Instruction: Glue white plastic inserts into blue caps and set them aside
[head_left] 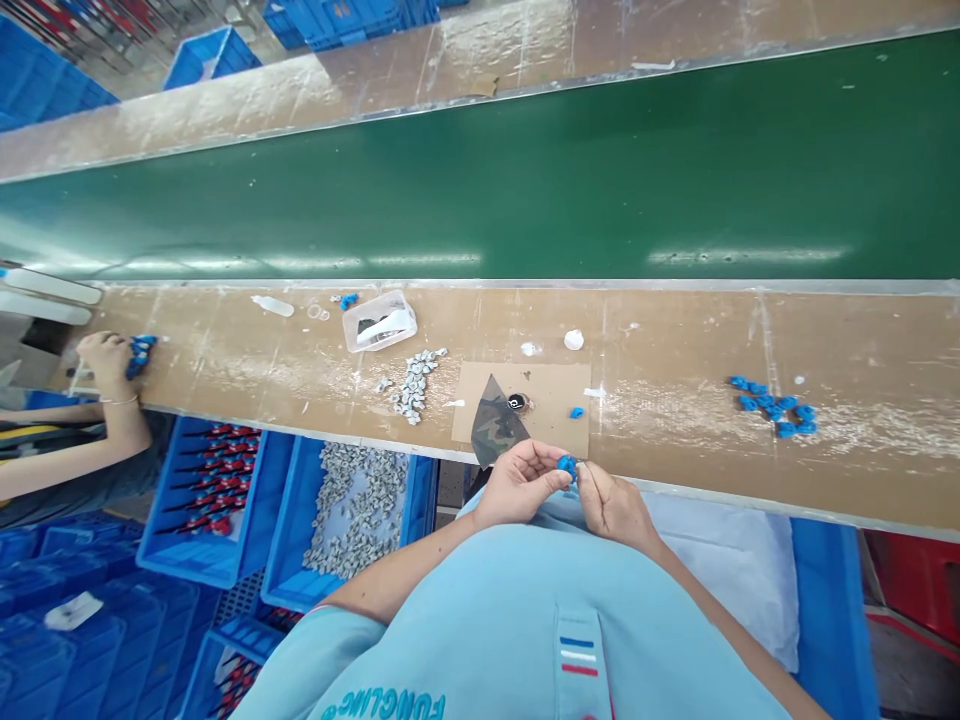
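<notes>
Pinching a small blue plastic part (568, 466) between the left hand (519, 484) and right hand (613, 510), fingers curled

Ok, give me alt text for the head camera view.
The person's left hand and right hand hold a small blue part at the edge of a tan workbench beside a green conveyor belt. Loose blue parts lie on the bench, and a co-worker's hand works at the left.

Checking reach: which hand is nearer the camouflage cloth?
Left hand: right at the cloth's lower tip, just below the camouflage cloth. Right hand: farther off, below and to its right.
</notes>
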